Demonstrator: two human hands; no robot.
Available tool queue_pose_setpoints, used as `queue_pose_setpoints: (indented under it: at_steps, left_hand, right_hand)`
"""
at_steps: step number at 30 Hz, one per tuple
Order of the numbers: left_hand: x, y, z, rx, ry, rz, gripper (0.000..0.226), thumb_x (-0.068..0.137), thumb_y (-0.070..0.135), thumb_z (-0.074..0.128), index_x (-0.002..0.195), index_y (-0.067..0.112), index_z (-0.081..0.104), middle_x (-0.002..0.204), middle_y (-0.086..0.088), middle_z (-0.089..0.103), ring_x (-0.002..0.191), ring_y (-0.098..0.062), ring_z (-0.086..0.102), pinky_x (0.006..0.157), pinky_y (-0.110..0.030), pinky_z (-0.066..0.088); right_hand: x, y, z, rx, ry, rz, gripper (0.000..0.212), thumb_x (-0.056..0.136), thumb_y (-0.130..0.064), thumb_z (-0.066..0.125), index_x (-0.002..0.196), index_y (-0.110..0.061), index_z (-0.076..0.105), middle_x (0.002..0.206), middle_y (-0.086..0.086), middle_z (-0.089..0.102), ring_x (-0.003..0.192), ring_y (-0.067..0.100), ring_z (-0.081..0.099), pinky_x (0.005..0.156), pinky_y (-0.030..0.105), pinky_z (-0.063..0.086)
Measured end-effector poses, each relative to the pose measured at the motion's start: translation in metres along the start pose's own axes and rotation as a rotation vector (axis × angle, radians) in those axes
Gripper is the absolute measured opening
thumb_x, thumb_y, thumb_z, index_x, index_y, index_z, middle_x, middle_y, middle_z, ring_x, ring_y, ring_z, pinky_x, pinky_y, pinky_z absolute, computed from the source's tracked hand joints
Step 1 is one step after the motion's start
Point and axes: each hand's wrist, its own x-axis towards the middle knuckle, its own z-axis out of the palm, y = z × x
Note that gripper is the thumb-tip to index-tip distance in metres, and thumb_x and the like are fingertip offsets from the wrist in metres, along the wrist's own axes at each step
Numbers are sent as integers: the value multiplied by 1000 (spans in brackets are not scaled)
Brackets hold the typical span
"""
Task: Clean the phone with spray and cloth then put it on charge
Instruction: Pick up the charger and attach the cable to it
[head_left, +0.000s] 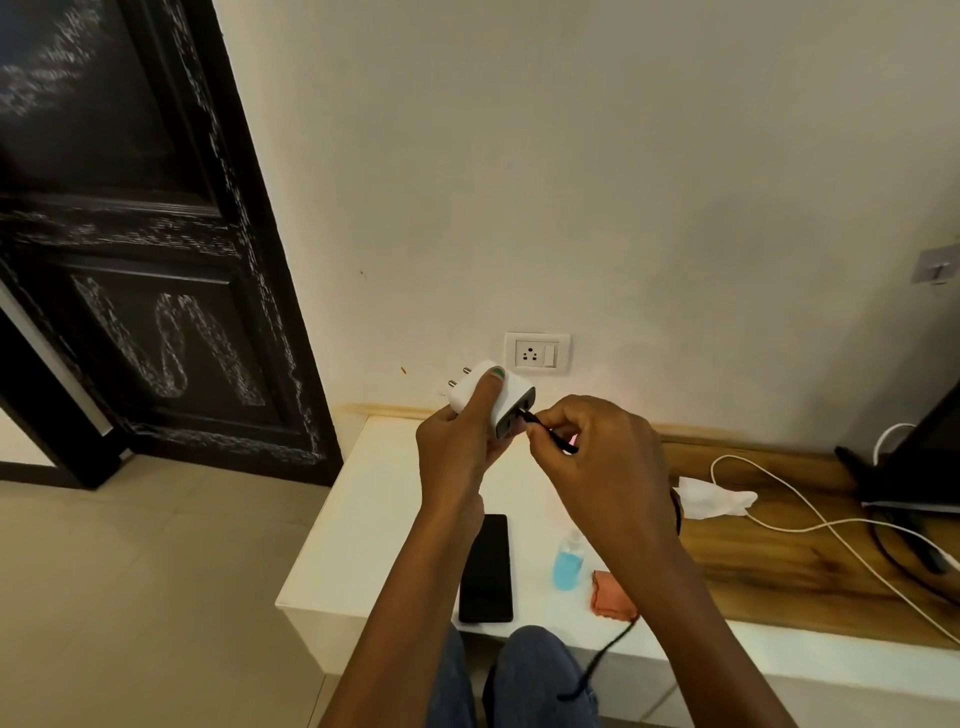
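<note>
My left hand (457, 447) grips a white charger adapter (511, 397), its metal pins pointing up and left. My right hand (597, 457) pinches the plug of a black cable (535, 423) at the adapter's port end. The cable's other part (602, 660) hangs below my right forearm. The black phone (485, 569) lies flat on the white tabletop (363, 519). Right of it stands a small spray bottle (569, 561) with blue liquid, and an orange cloth (610, 595) lies beside it, partly hidden by my arm. A wall socket (536, 353) with a switch sits just above my hands.
A white tissue (714, 499) and a white cable (831, 525) lie on the wooden part of the surface (753, 561). A dark monitor stand (914, 467) is at the far right. A dark carved door (156, 260) fills the left. My knees (535, 670) are under the table edge.
</note>
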Motion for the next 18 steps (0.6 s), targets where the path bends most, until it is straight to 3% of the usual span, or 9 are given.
queue_pose_setpoints:
  at_steps: [3,7,14,18]
  left_hand:
    - [-1,-4,0,-43,-52,-108,33,78,35,73,98,9,65,98,-17,72,84,-24,72,74,-30,59]
    - [0,-10,2,-53,-46,-124,30,78,34,74,93,10,65,92,-15,73,74,-20,72,70,-27,59]
    - [3,-15,5,-48,-51,-121,38,78,33,73,102,4,67,101,-16,72,91,-25,71,73,-29,59]
    - [6,-16,0,9,-66,-102,34,80,33,72,101,8,66,100,-14,72,94,-26,70,73,-29,59]
  right_hand:
    - [-1,-1,0,-66,-69,-35,14,87,-27,60,85,-15,68,81,1,68,69,16,59,68,31,54]
    - [0,0,1,-109,-76,-49,15,89,-27,58,87,-16,67,82,2,67,70,16,59,68,30,52]
    - [1,1,12,-3,23,-26,12,86,-15,61,74,-10,61,64,-5,51,58,14,51,60,30,48]
    - [-3,11,24,148,30,18,22,84,-14,63,67,-22,51,56,-12,48,51,10,49,53,23,45]
